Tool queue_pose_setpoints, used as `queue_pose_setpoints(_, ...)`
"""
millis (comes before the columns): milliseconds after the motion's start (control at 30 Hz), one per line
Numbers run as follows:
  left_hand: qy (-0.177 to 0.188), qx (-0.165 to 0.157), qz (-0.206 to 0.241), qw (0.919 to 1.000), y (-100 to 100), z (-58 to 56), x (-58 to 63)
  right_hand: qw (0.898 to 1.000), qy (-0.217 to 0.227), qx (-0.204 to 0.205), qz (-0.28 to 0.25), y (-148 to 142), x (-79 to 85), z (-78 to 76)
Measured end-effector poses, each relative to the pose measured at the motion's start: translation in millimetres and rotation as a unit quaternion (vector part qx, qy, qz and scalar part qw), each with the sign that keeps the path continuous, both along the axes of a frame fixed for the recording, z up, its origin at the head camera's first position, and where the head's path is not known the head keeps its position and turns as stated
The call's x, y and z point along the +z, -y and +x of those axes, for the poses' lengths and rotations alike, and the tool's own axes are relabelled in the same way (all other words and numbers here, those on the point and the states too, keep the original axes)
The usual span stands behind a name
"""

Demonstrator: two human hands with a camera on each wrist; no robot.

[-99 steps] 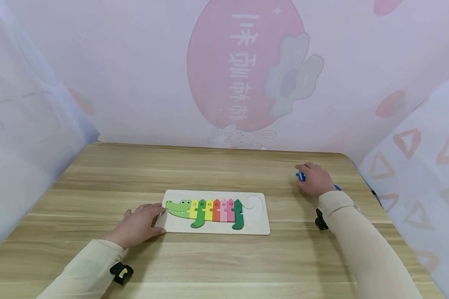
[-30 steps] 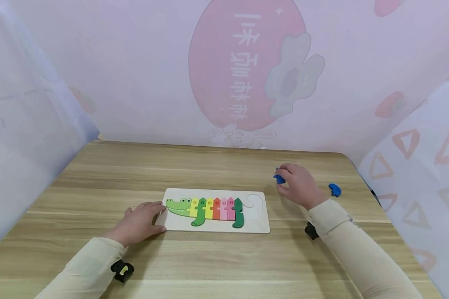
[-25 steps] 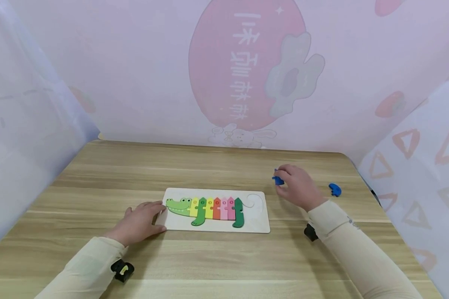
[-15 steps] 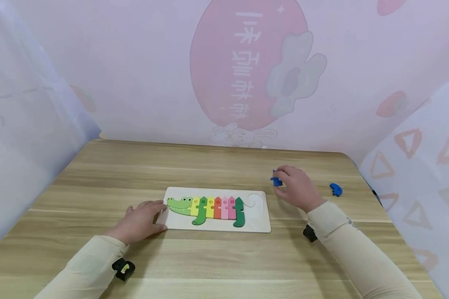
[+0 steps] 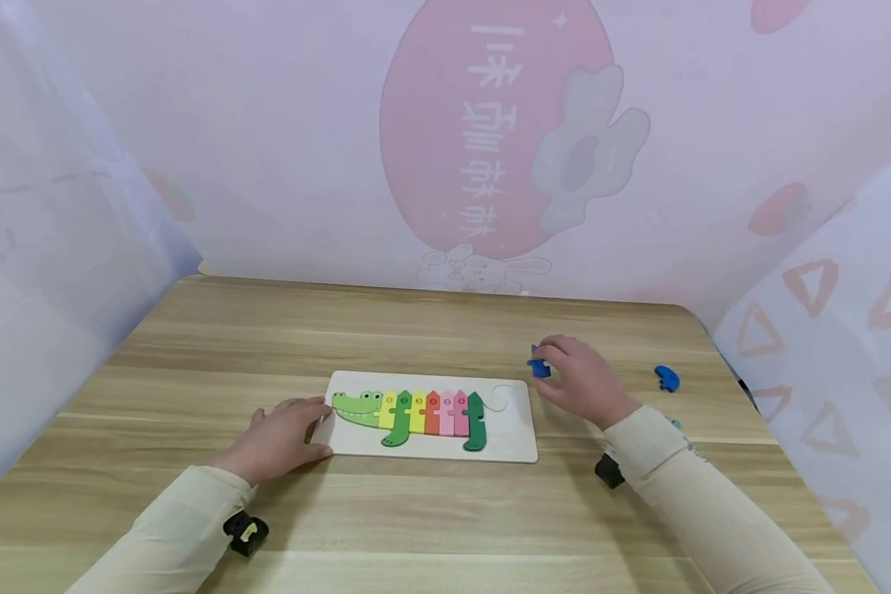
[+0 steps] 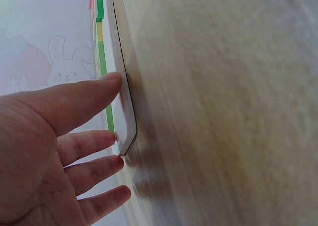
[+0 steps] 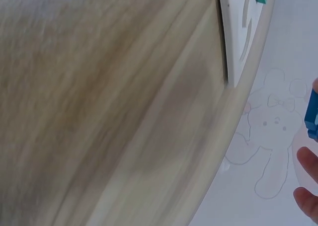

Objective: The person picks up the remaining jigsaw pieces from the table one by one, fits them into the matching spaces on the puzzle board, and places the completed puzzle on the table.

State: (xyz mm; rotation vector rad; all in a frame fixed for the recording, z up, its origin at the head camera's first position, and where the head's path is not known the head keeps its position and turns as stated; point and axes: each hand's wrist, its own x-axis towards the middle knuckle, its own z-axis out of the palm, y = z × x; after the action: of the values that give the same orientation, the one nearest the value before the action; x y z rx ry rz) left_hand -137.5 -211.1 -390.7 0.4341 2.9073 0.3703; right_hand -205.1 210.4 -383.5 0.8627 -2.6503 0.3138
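Note:
A crocodile puzzle board [image 5: 423, 450] lies flat in the head view, filled from the head to the dark green leg piece [image 5: 474, 422]; a curved tail recess shows bare at its right end. My left hand [image 5: 276, 441] rests at the board's left end. In the left wrist view its thumb [image 6: 107, 87] touches the board's edge, the other fingers loosely extended. My right hand [image 5: 579, 379] pinches a blue puzzle piece [image 5: 539, 363] above the table, up and right of the board. Only part of that blue piece [image 7: 311, 112] shows in the right wrist view.
A curved blue piece [image 5: 667, 378] lies on the table right of my right hand. A small green thing [image 5: 676, 423] peeks out beside the right sleeve, mostly hidden. Wooden tabletop [image 5: 386, 520] surrounds the board, with a printed curtain [image 5: 282, 165] behind.
My right hand has picked up the blue piece at the right and carried it left towards the board. The curved blue piece stays behind. The left hand has kept its place.

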Motion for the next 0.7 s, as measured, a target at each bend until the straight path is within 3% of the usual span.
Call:
queue_pose_setpoints(467, -0.002, -0.001, 0.002, 1.0, -1, 0.5, -0.3, 0.999, 0.039, 0.0, 0.016, 10, 1.5, 8.7)
queue_pose_setpoints(700, 0.003, 0.004, 0.005, 1.0, -2, 1.8, -1.2, 0.999, 0.037, 0.013, 0.019, 13, -3.0, 8.8)
